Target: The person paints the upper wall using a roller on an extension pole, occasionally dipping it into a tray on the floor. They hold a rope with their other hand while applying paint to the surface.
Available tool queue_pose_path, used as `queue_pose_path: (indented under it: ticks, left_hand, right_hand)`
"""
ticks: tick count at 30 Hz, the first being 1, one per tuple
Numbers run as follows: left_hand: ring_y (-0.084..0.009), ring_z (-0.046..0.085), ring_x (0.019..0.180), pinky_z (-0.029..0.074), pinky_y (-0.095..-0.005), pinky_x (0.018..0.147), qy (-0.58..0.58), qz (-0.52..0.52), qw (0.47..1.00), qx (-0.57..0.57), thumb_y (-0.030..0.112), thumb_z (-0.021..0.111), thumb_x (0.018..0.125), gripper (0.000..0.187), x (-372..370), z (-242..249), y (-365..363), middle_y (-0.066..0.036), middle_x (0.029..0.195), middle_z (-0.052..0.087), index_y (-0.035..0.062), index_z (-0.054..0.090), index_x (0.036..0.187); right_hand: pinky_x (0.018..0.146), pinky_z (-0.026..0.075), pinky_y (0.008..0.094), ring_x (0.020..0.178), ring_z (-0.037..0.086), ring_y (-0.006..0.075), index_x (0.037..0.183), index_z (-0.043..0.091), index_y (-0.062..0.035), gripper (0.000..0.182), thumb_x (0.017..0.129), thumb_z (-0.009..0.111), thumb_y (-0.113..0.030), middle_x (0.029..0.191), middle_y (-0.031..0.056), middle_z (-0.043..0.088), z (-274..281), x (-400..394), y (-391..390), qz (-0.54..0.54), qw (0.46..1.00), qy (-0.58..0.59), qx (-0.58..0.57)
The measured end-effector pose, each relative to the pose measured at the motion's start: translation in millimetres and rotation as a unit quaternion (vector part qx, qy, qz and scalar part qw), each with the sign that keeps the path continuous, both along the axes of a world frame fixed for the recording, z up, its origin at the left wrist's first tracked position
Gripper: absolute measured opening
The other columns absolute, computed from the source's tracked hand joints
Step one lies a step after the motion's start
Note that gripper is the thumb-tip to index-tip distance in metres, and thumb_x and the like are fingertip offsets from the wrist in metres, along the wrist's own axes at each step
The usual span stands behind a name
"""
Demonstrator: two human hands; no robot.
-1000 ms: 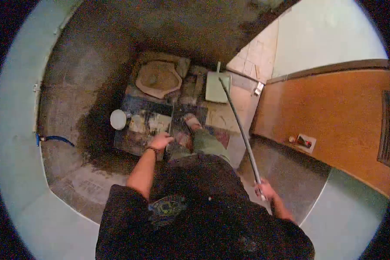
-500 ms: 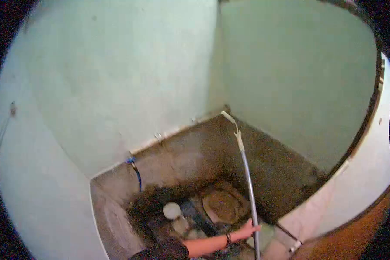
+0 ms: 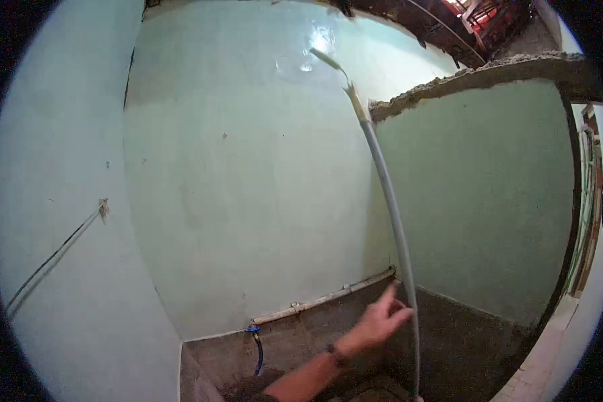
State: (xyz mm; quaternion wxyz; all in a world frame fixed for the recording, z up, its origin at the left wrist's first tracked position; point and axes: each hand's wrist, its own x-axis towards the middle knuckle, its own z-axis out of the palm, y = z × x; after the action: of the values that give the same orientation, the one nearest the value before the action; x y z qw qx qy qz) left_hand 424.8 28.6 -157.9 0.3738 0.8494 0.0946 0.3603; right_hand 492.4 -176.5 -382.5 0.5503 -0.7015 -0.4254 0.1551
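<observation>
A long grey pole (image 3: 396,218) rises from the bottom edge, leaning slightly left. Its pale top section carries a thin wire arm and a narrow roller-like head (image 3: 325,59), which shows against the light green wall (image 3: 248,187). My left hand (image 3: 380,320) comes in from the lower left, with a dark band at the wrist. Its index finger points up and its thumb reaches the pole's left side, without fingers wrapped round it. Only a tiny skin-coloured patch, perhaps my right hand (image 3: 419,399), shows at the pole's foot; its fingers cannot be made out.
A pale pipe (image 3: 328,297) runs along the wall above a brown lower band. From a blue valve (image 3: 252,329) hangs a dark blue hose. At left a cable (image 3: 53,254) leads to the wall. A rough-topped partition (image 3: 476,187) stands at right, with roof parts above.
The view has tilted up, showing more upper wall and roof. The pole's head has risen against the wall. My left hand no longer lies across the pole and points upward beside it.
</observation>
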Motion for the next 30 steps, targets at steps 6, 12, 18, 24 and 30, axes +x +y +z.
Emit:
queue_pose_path:
  ticks: [6, 12, 18, 24, 30]
  left_hand:
    - [-0.0233, 0.059, 0.08, 0.049, -0.0339, 0.07, -0.031, 0.341, 0.919, 0.198, 0.023, 0.067, 0.074, 0.043, -148.1, 75.8, 28.0, -0.015, 0.098, 0.06, 0.0041, 0.055, 0.111]
    - [-0.0335, 0.052, 0.096, 0.039, -0.0422, 0.085, -0.001, 0.7, 0.505, 0.504, 0.016, 0.063, 0.073, 0.036, -322.2, 158.5, 4.6, -0.018, 0.101, 0.056, 0.0005, 0.054, 0.104]
    - [-0.0292, 0.039, 0.112, 0.031, -0.0396, 0.095, 0.169, 0.872, 0.134, 0.439, 0.016, 0.057, 0.078, 0.036, -410.0, 217.9, -63.6, -0.015, 0.117, 0.046, -0.0021, 0.05, 0.109]
    - [-0.0289, 0.038, 0.112, 0.027, -0.0363, 0.098, 0.278, 0.882, 0.122, 0.361, 0.007, 0.054, 0.074, 0.034, -445.8, 203.7, -80.9, -0.015, 0.116, 0.046, -0.004, 0.053, 0.105]
    - [-0.0284, 0.035, 0.117, 0.022, -0.0381, 0.102, 0.359, 0.871, 0.124, 0.312, 0.01, 0.05, 0.076, 0.028, -445.0, 193.8, -70.5, -0.015, 0.117, 0.046, -0.0009, 0.058, 0.1]
  right_hand:
    - [0.052, 0.038, 0.0262, 0.057, 0.045, 0.0092, 0.084, 0.053, -0.0044, 0.013, 0.081, 0.059, -0.015, 0.063, -0.001, 0.048, 73.6, 25.1, 102.7, -0.002, 0.987, 0.036, 0.154]
    - [0.055, 0.041, 0.0288, 0.06, 0.045, 0.0111, 0.087, 0.055, -0.0029, 0.018, 0.085, 0.056, -0.021, 0.063, 0.0038, 0.05, 134.2, 71.4, 163.1, 0.08, 0.965, 0.024, 0.247]
    - [0.057, 0.041, 0.0282, 0.063, 0.044, 0.011, 0.093, 0.052, 0.0013, 0.023, 0.087, 0.052, -0.021, 0.069, 0.0028, 0.05, 206.6, 109.6, 224.5, 0.087, 0.941, -0.038, 0.325]
    - [0.053, 0.038, 0.0237, 0.059, 0.041, 0.007, 0.109, 0.048, 0.0007, 0.027, 0.088, 0.05, -0.017, 0.069, 0.0005, 0.046, 295.9, 115.9, 255.2, 0.204, 0.908, 0.037, 0.365]
    - [0.042, 0.038, 0.0227, 0.055, 0.042, 0.0059, 0.12, 0.043, -0.0012, 0.035, 0.089, 0.05, -0.015, 0.069, -0.0013, 0.045, 374.7, 97.8, 249.8, 0.303, 0.877, 0.024, 0.371]
